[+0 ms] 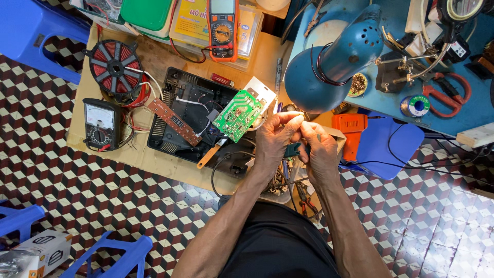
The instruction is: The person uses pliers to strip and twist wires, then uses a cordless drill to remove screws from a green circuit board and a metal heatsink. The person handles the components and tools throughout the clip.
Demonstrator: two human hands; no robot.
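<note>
My left hand (pixel 272 140) and my right hand (pixel 320 149) meet in front of me, both closed around a small dark green part (pixel 293 150) held between them. The fingertips of both hands pinch near its top, under the blue lamp. Just left of my left hand a green circuit board (pixel 237 115) is propped over the open black appliance housing (pixel 177 141), with wires running from it. What exactly the small part is stays hidden by my fingers.
A blue desk lamp (pixel 334 62) hangs over the hands. On the cardboard lie a red copper coil (pixel 114 66), an analog meter (pixel 100 124), an orange digital multimeter (pixel 223 28) and a brown display strip (pixel 175 122). Solder spool (pixel 415 106) and red pliers (pixel 448 92) are on the blue bench.
</note>
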